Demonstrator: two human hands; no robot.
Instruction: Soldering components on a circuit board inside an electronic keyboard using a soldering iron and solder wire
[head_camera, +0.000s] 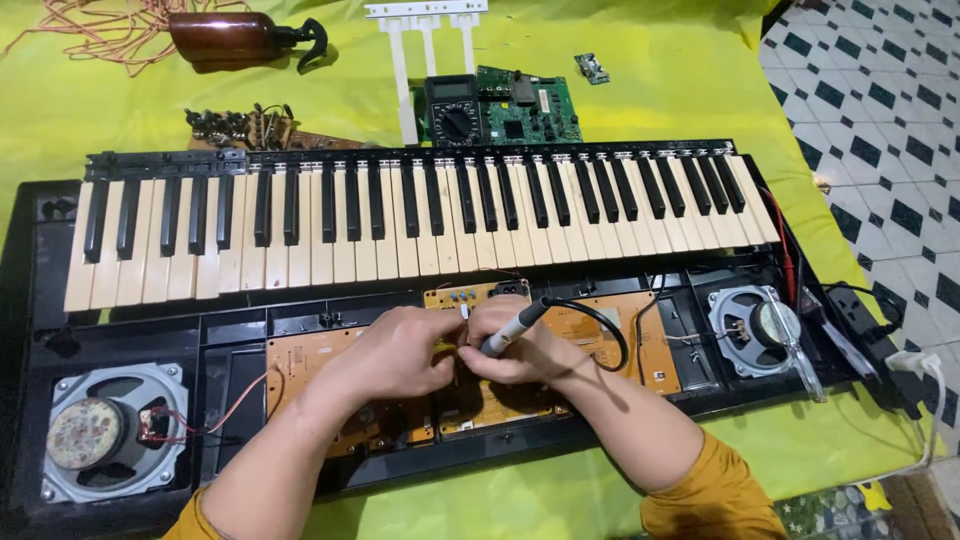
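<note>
Soldering iron (508, 331), pinched pen-like in the right hand (515, 352) with its tip down on the orange circuit board (610, 345), meets the left hand (395, 352) closed on something small, steadying it below the keyboard keys (420, 225), multimeter (455, 108) beyond.

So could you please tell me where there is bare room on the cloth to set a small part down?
The yellow-green cloth lies bare right of the green circuit board, up to the tiled floor. Another bare patch sits between the brown spray bottle and the white plastic strip. Around the right hand and left hand, the open keyboard is crowded.
</note>
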